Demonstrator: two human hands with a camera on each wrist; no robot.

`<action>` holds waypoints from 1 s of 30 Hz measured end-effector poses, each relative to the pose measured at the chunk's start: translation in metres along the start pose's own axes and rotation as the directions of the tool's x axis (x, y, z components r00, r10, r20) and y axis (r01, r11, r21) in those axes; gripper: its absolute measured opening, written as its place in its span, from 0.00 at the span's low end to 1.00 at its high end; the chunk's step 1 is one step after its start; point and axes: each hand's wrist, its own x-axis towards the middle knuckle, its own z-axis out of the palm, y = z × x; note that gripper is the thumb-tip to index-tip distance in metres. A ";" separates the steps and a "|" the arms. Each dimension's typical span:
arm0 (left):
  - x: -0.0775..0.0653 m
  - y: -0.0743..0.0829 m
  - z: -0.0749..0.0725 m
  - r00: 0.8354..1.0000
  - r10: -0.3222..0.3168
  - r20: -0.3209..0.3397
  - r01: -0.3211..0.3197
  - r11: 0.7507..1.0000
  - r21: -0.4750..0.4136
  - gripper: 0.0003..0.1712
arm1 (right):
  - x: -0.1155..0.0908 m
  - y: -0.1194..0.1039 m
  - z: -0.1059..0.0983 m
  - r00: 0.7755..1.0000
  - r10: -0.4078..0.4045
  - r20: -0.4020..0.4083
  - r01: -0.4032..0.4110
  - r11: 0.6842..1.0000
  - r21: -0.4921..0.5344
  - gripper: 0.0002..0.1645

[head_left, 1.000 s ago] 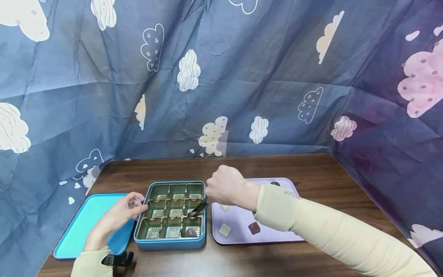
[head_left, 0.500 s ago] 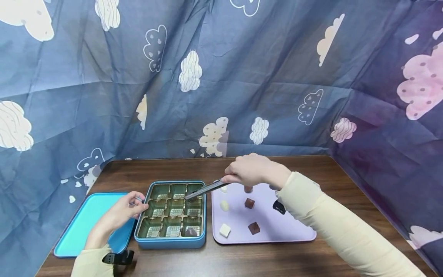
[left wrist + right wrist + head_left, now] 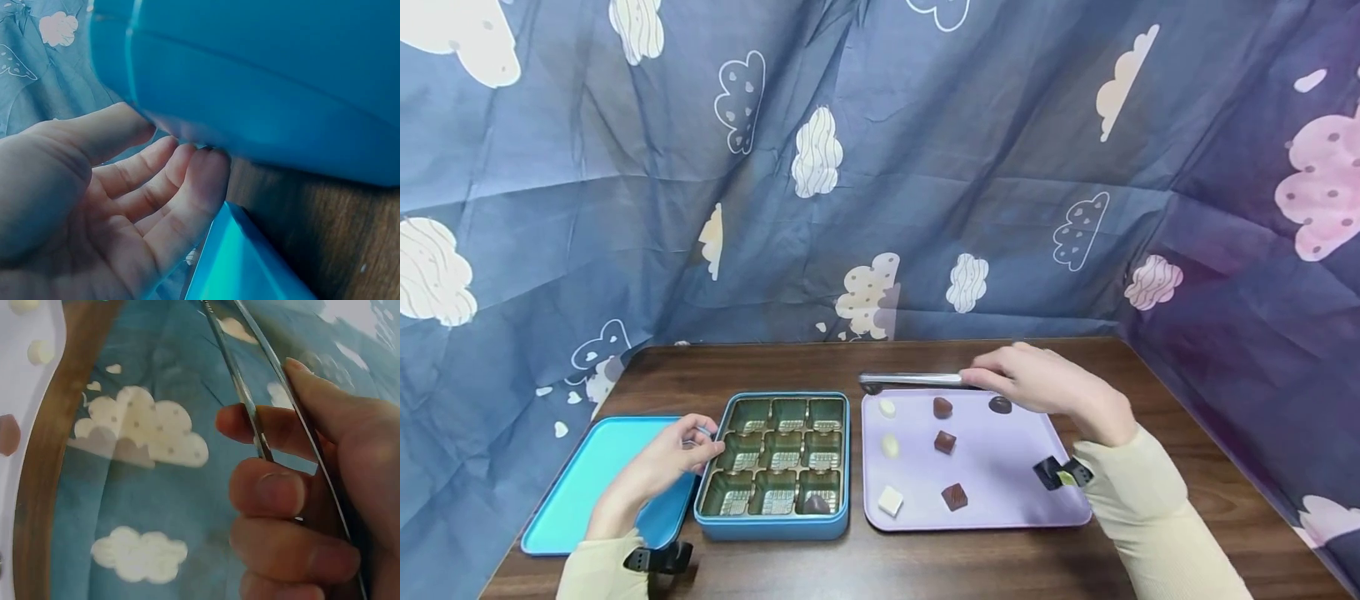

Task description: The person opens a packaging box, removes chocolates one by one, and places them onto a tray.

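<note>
My right hand point(image 3: 1048, 387) holds metal tongs point(image 3: 917, 379) level above the back edge of the lilac tray point(image 3: 1007, 500). The two arms of the tongs stand apart in the right wrist view, and I see nothing gripped between them. With loosely bent fingers, my left hand point(image 3: 119, 200) rests against the left side of the blue box point(image 3: 775, 528). Inside the box is a gold-green divided insert point(image 3: 772, 480). A dark chocolate point(image 3: 816, 504) lies in its front right compartment. On the tray sit white chocolates point(image 3: 891, 500), brown chocolates point(image 3: 955, 497) and a dark oval chocolate point(image 3: 1000, 404).
A bright blue lid point(image 3: 587, 483) lies on the dark wooden table point(image 3: 925, 567), left of the box and partly under my left forearm. Cloud-patterned cloth point(image 3: 850, 208) hangs behind the table and along its sides. The tray stands just right of the box.
My right hand has moved right with the tongs, from over the box to above the tray's back edge, uncovering the tray's chocolates. My left hand has stayed at the box.
</note>
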 end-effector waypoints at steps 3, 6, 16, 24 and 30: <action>0.000 0.000 0.000 1.000 -0.001 -0.006 0.001 1.000 0.004 0.20 | -0.020 0.015 0.007 0.998 0.051 -0.028 -0.049 0.996 0.069 0.19; 0.001 -0.001 -0.001 1.000 -0.008 -0.006 0.008 1.000 0.001 0.20 | -0.037 0.028 0.015 0.995 0.089 -0.055 -0.083 0.991 0.108 0.16; 0.002 -0.001 0.000 1.000 -0.019 0.007 0.019 1.000 -0.006 0.20 | -0.096 0.076 0.034 0.960 0.281 0.014 -0.270 0.906 0.326 0.20; 0.002 -0.002 0.002 1.000 -0.018 0.007 0.018 1.000 -0.008 0.20 | -0.128 0.110 0.039 0.935 0.334 0.119 -0.350 0.813 0.465 0.25; 0.003 -0.001 0.002 1.000 -0.019 -0.001 0.019 1.000 0.011 0.20 | -0.141 0.124 0.042 0.893 0.413 0.181 -0.446 0.752 0.485 0.26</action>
